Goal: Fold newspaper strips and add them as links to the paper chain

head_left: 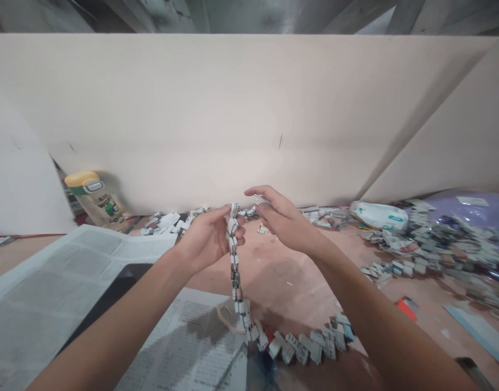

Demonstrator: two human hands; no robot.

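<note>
A chain of folded paper pieces (234, 259) hangs from my left hand (206, 236), whose fingers and thumb pinch its upper end. The chain runs down to the table and curves off to the right, lying there in a zigzag. To the right and slightly higher, my right hand (284, 220) holds a small folded paper piece (258, 200) between thumb and fingers, apart from the chain. Printed newspaper sheets (184, 326) lie under my left forearm.
Loose folded papers (168, 222) lie along the white board (249, 119) at the back. A yellow-lidded bottle (96, 201) stands at left. At right are a white packet (379, 215), a purple basin (485, 214), heaped paper pieces (448, 255) and a red scrap (406, 309).
</note>
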